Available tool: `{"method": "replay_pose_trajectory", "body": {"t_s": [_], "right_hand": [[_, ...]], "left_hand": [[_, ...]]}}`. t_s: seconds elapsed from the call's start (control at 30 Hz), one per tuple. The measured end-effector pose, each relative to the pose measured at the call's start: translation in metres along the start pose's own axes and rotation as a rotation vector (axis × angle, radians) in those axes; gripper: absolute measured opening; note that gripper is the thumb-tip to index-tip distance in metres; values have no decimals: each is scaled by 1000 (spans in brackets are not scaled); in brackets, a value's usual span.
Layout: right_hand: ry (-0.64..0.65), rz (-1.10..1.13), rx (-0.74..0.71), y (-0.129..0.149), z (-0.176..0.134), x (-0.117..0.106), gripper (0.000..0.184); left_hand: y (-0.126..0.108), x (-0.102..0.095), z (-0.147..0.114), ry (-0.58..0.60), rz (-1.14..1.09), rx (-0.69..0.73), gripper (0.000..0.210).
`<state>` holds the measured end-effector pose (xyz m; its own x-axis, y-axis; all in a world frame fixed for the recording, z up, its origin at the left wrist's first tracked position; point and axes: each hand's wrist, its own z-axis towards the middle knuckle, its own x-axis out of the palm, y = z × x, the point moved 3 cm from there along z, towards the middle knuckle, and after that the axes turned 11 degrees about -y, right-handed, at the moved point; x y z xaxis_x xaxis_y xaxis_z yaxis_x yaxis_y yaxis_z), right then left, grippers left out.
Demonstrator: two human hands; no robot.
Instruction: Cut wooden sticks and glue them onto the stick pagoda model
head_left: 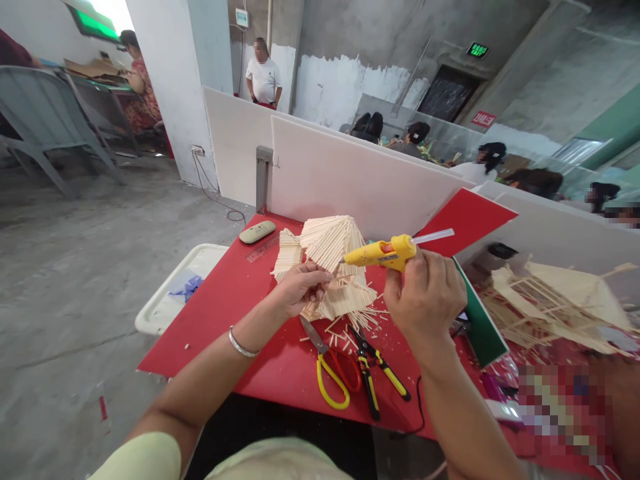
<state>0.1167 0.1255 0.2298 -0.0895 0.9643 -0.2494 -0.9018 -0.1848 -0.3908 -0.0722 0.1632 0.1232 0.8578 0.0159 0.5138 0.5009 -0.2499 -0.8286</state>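
Observation:
My right hand [425, 293] is wrapped around a yellow hot glue gun [380, 253], a clear glue stick poking out of its back. Its nozzle points left, close to the fingertips of my left hand [304, 288]. Those fingers pinch a thin wooden stick [342, 275], which lies just under the nozzle. Behind both hands stands a small model of pale wooden sticks [333, 240] with a peaked, roof-like top; my left hand hides part of its lower front. Loose sticks [367, 320] are scattered in front of it.
Scissors [334, 380] and yellow-black pliers [375, 373] lie near the front edge of the red table [220, 320]. An oval case [257, 231] sits at the back left. White panels [340, 173] border the back. To the right, a green board [483, 327] stands before another stick structure [540, 300].

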Motion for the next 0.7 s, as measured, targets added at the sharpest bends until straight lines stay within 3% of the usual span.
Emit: {"method": "replay_pose_trajectory", "body": {"t_s": [0.7], "right_hand": [[-25, -10, 48, -1, 0, 10, 29]], "left_hand": [[0, -1, 2, -22, 3, -1, 23]]}}
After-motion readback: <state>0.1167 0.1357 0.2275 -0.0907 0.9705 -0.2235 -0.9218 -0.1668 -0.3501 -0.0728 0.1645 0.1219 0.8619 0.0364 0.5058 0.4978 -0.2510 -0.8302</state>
